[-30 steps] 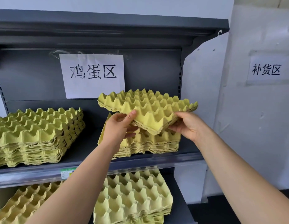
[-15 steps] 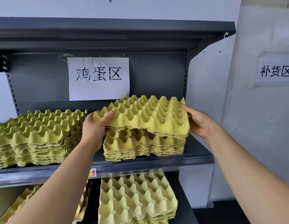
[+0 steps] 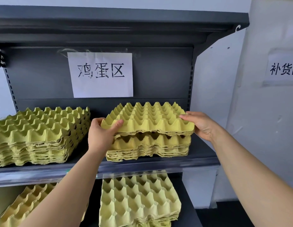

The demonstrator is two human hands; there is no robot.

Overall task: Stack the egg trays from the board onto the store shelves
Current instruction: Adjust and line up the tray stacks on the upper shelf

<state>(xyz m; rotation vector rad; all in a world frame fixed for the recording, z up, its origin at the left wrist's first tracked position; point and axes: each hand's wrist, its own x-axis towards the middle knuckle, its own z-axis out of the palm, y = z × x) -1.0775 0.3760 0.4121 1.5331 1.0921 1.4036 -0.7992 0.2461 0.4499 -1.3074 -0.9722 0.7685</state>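
The egg tray in the person's hands sits level over the right-hand stack on the middle shelf, its underside just above or barely touching the tray below; a dark gap shows along the front edge, so it does not look nested yet. It is moulded yellow-green pulp, and I would judge it very light, fairly stiff across the peaks yet easy to crush or tear at the thin rim. The surface looks rough and dry, so slipping seems unlikely. The sensible places to hold it are the two opposite side edges, which is where it is held.

The left hand pinches the front-left corner, thumb laid on the tray's front wall and the other fingers curled over the rim. The right hand clasps the right edge, fingertips resting on the top peaks, palm against the side. Both grips are pressed onto the tray rather than spread.

To the left on the same shelf stands a taller stack, well apart from the right one. Below, on the lower shelf, two more stacks show.

On the grey back panel a white paper sign reads 鸡蛋区. On the wall at right a second sign, cut by the frame edge, reads 补货区. No brand marks are visible on the trays.
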